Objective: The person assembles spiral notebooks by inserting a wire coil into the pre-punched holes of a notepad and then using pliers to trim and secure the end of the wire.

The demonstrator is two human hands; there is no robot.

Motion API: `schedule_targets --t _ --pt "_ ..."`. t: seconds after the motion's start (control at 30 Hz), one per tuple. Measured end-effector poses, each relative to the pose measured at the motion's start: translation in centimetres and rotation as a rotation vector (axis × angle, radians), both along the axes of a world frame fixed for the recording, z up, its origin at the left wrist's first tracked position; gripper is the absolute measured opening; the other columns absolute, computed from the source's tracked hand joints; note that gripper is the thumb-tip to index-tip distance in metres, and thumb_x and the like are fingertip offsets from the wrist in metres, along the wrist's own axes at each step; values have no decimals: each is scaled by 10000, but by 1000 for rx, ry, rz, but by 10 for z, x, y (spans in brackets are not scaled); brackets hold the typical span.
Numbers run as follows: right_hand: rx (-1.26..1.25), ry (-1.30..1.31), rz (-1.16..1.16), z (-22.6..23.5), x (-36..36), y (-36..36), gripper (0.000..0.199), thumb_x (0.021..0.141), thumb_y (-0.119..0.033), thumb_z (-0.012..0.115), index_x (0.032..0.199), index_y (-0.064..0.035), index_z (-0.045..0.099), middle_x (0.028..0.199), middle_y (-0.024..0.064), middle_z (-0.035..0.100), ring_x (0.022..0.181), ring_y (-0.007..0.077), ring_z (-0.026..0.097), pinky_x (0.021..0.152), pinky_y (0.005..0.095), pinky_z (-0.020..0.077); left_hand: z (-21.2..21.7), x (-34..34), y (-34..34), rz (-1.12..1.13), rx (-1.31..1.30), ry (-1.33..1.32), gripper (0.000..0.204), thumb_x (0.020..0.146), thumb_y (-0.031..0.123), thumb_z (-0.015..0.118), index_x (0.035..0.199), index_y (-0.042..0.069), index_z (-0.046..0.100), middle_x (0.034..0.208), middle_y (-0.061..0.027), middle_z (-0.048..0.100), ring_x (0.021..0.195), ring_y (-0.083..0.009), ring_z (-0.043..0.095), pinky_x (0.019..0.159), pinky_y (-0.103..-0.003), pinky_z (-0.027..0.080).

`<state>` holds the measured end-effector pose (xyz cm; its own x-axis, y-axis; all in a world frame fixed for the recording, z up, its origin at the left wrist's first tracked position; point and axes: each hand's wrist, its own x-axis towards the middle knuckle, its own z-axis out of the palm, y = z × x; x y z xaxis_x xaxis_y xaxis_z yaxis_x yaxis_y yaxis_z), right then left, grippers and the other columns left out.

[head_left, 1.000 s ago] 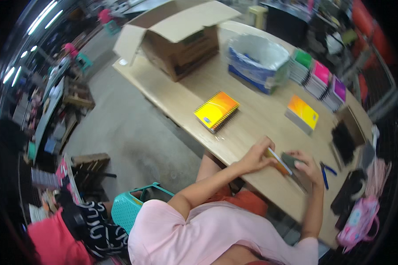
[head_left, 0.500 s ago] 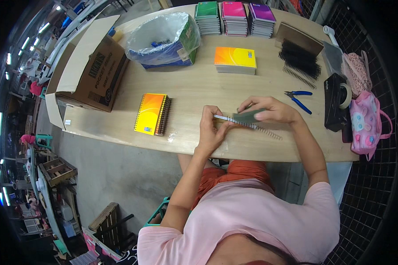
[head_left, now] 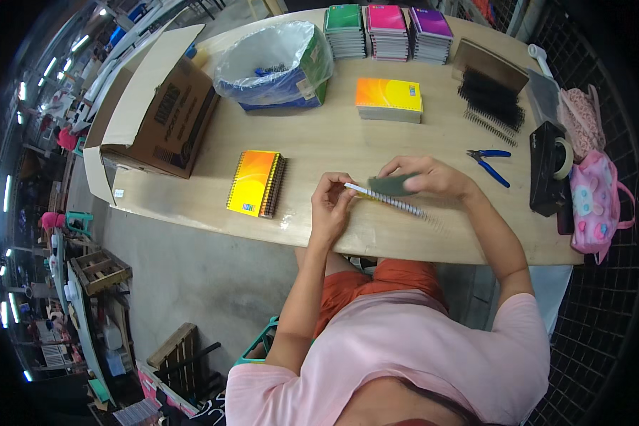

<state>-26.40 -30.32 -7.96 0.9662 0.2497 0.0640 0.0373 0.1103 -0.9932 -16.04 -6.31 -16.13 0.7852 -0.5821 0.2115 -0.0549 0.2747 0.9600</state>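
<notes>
1. Left hand [head_left: 330, 206]: fingers pinched shut on the near end of a wire spiral [head_left: 394, 201].
2. Right hand [head_left: 426, 177]: fingers closed over a dark green pad [head_left: 392, 186], resting on the spiral.
3. Both lie on the bench [head_left: 319, 142]; blue pliers [head_left: 488, 165] sit beyond the right fingers.

Slanted wire spiral [head_left: 397, 204], dark-green pad [head_left: 392, 186]

I see a brown cardboard box [head_left: 165, 106] at the tabletop's [head_left: 319, 142] far left corner, flaps open, dark print on its side and a small white label at its near corner. Beside it along the far edge stands a blue-and-green carton [head_left: 280, 64] lined with a clear plastic bag, a pale label on its right side.
</notes>
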Motion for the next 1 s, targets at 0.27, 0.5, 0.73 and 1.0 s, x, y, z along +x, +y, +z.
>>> schedule_targets --t 0.27,0.5,0.73,1.0 --pt "134 71 -18 -3 4 2 417 925 -271 607 1141 79 671 1232 117 613 1148 215 578 1016 331 434 -5 4 0 -46 3 34 258 878 -105 660 1072 24 548 1034 -71 614 973 -139 617 897 -278 514" --pt "-162 56 -78 -4 14 5 408 912 -253 626 1139 84 669 1227 113 602 1143 211 576 1002 331 439 -2 2 -2 -22 -110 79 295 859 -94 686 1086 23 538 1006 -53 607 947 -116 618 879 -257 518" --pt "-135 116 -182 -5 12 10 417 895 -267 651 1142 68 684 1222 113 615 1142 210 575 999 339 444 1 1 0 -33 -47 66 282 861 -98 685 1082 8 545 1023 -55 600 960 -118 614 883 -250 515" --pt "-586 -102 -173 -15 22 8 359 913 -236 670 1208 -35 699 1269 138 608 1186 271 575 1012 379 451 -5 3 0 -52 -54 106 312 848 -90 704 1097 11 545 1033 -48 590 953 -111 599 874 -249 511"
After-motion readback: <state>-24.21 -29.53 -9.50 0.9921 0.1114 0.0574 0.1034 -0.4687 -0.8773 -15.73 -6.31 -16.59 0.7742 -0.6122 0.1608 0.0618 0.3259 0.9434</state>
